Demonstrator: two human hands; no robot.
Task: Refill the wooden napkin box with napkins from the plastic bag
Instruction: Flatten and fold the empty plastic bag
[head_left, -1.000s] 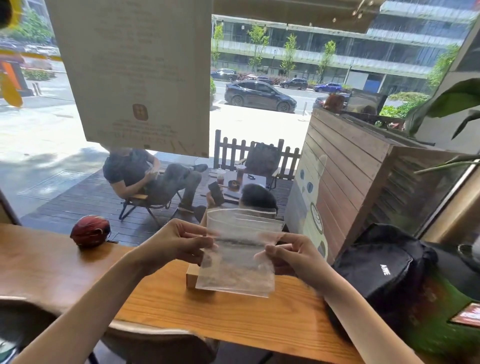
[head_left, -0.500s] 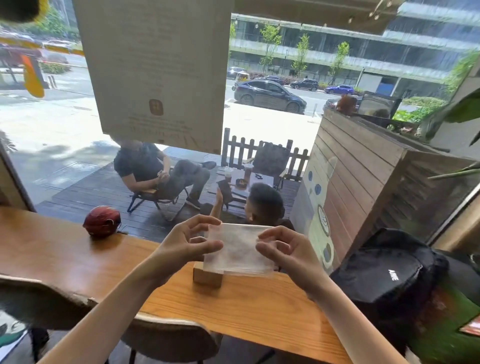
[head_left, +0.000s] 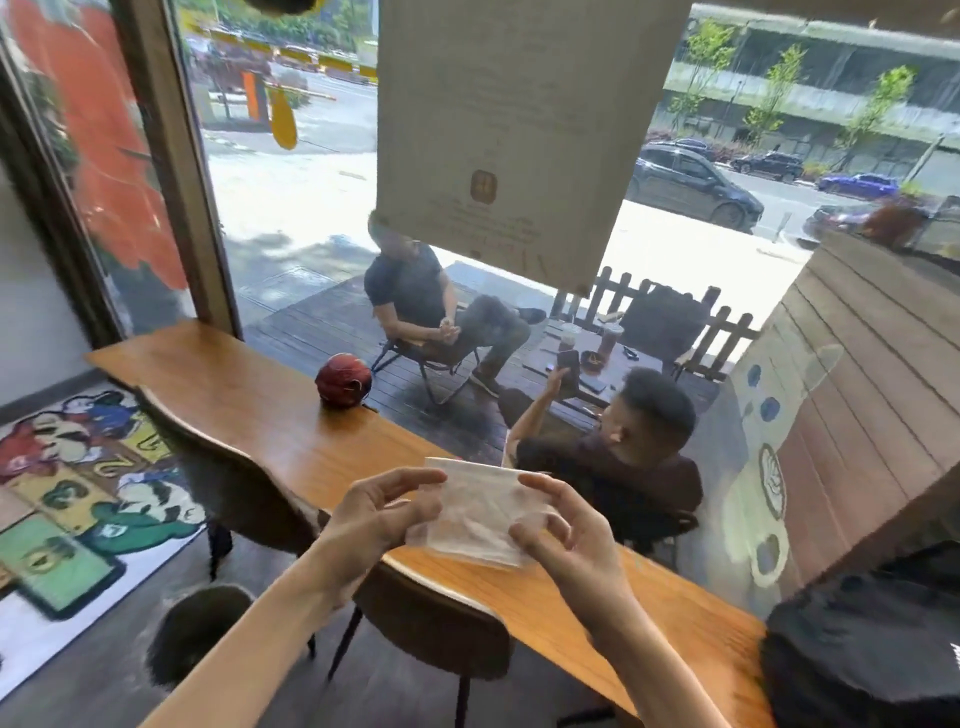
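I hold a clear plastic bag (head_left: 480, 512) between both hands, just above the wooden counter (head_left: 249, 410). My left hand (head_left: 376, 517) pinches its left edge with thumb and fingers. The right edge is gripped by my right hand (head_left: 569, 535). The bag looks crumpled and pale, and I cannot tell what is inside it. No wooden napkin box shows anywhere in this view; the bag and my hands cover the stretch of counter behind them.
A red ball-like object (head_left: 344, 380) lies on the counter to the left. A black backpack (head_left: 872, 644) sits at the counter's right end. Two chairs (head_left: 234, 488) (head_left: 436, 623) and a stool (head_left: 195, 631) stand below. A window runs along the counter's far edge.
The view has swung left and tilted down. The bag has come lower and looks more bunched between my hands. The wooden box seen under it earlier is out of sight.
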